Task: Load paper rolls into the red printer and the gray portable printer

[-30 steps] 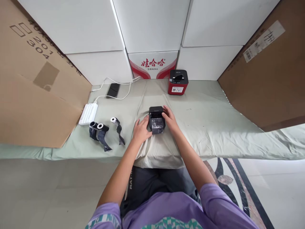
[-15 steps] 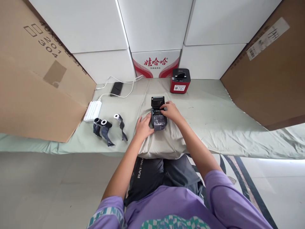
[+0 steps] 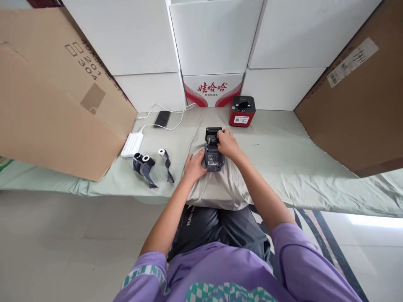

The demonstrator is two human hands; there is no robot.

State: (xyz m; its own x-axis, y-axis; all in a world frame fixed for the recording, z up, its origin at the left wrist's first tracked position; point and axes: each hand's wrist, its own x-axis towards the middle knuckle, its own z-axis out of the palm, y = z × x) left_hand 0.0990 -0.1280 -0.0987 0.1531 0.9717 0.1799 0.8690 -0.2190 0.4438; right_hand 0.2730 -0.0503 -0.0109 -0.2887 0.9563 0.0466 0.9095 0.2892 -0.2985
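A small black portable printer [image 3: 215, 160] stands on the cloth with its lid [image 3: 213, 131] flipped up at the back. A dark, wrinkled strip with pale marks covers its front. My left hand [image 3: 194, 167] rests against the printer's left side, fingers spread and thumb by the near corner. My right hand [image 3: 228, 144] is over the opening, its fingertips pinched on a dark, shiny roll [image 3: 213, 141] that they partly hide. To the left lie two dark rolls [image 3: 147, 160] with loose tails, beside a third roll [image 3: 163, 154] with a white core.
A white power bank [image 3: 132, 144] with a cable and a black phone [image 3: 162, 119] lie at the back left. Behind the printer stands a red and black box-shaped device [image 3: 242, 111]. White cartons [image 3: 214, 40] line the back; cardboard boxes [image 3: 103, 138] flank both sides.
My right hand has lifted slightly towards the lid, and the dark roll at its fingertips sits higher in the opening. My left hand stays beside the printer. The view has shifted a little.
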